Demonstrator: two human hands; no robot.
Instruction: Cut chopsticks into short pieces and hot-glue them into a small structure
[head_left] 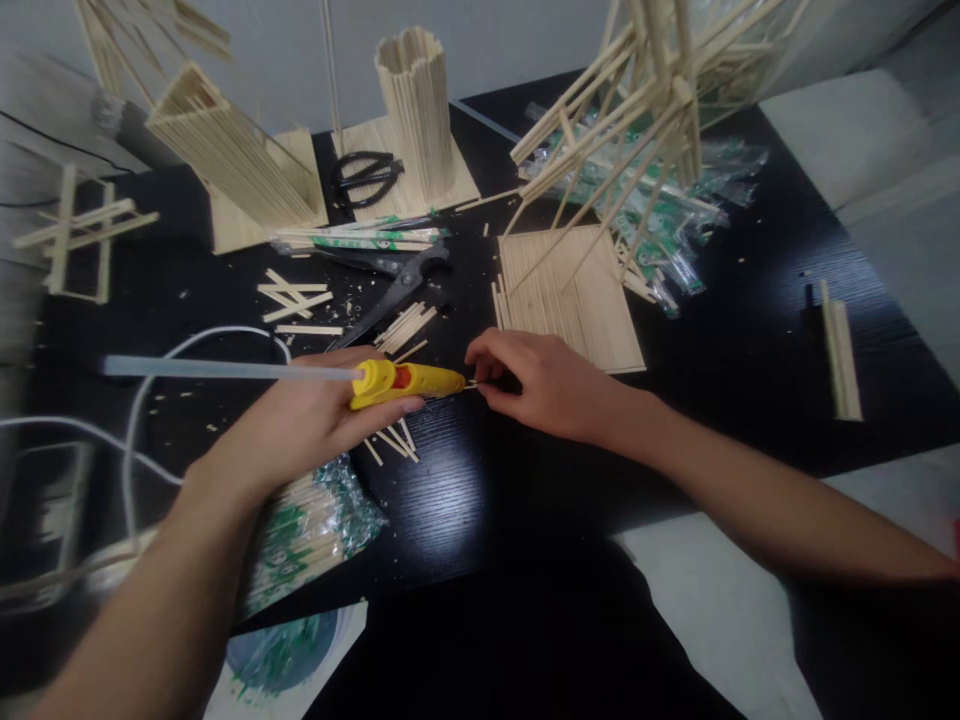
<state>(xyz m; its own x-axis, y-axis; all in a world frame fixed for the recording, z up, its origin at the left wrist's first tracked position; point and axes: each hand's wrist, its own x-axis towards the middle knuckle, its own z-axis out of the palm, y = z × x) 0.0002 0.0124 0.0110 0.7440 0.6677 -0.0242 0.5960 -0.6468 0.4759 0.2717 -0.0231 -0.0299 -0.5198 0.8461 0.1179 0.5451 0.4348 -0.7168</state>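
My left hand (315, 415) is wrapped round a yellow glue gun (405, 382), with a clear glue stick (225, 369) sticking out of its back to the left. The nozzle points right at a thin wooden stick (474, 384) pinched in the fingertips of my right hand (544, 385). Both hands hover just above the black table (480, 490). A few short cut sticks (394, 442) lie under the gun.
A flat panel of glued sticks (570, 295) lies behind my right hand. Pliers (397, 290), scissors (367, 175), stick packets (307, 530), a stick cylinder (416, 110), a slanted stick block (232, 155), an open stick frame (645, 90) and the gun's white cord (150, 400) surround the spot.
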